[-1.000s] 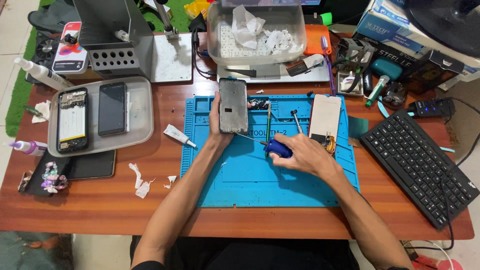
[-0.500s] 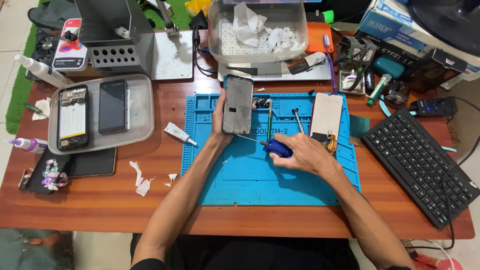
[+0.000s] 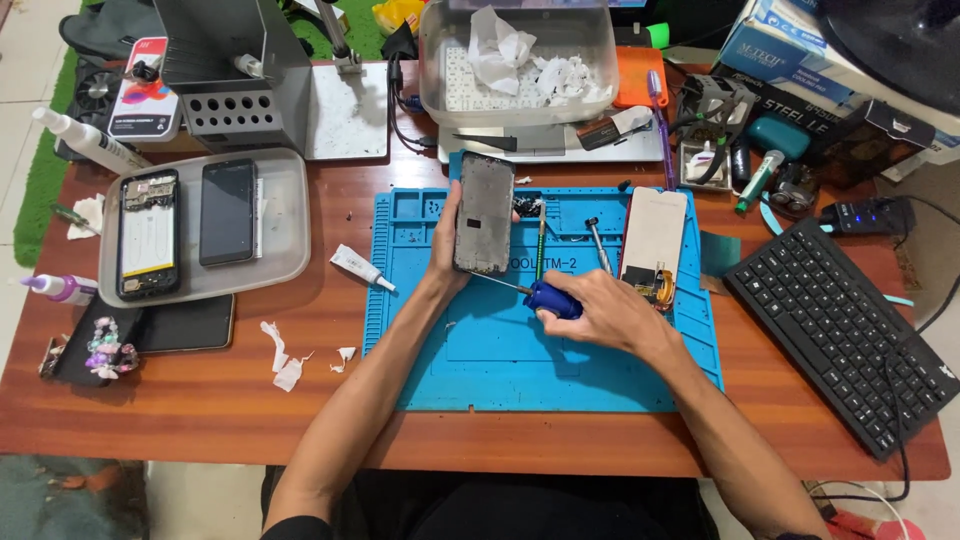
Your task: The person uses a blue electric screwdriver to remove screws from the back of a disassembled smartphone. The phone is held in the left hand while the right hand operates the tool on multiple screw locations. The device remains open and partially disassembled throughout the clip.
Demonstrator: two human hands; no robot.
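From where I'm watching, the left hand is wrapped around the edge of a dark rectangular phone frame, holding it upright over the blue silicone repair mat. The right hand is closed on a blue-handled screwdriver, its thin metal tip pointing at the lower corner of the frame, touching it or just short of it, hard to tell which. Just past the right hand's knuckles lies a white phone screen panel with a flex cable, and between that and the frame sit two slim tools on the mat. Off past the left hand there's a small white glue tube on the wooden table, and further out a grey plastic tray holding two phones. A black keyboard sits well out beyond the right forearm.
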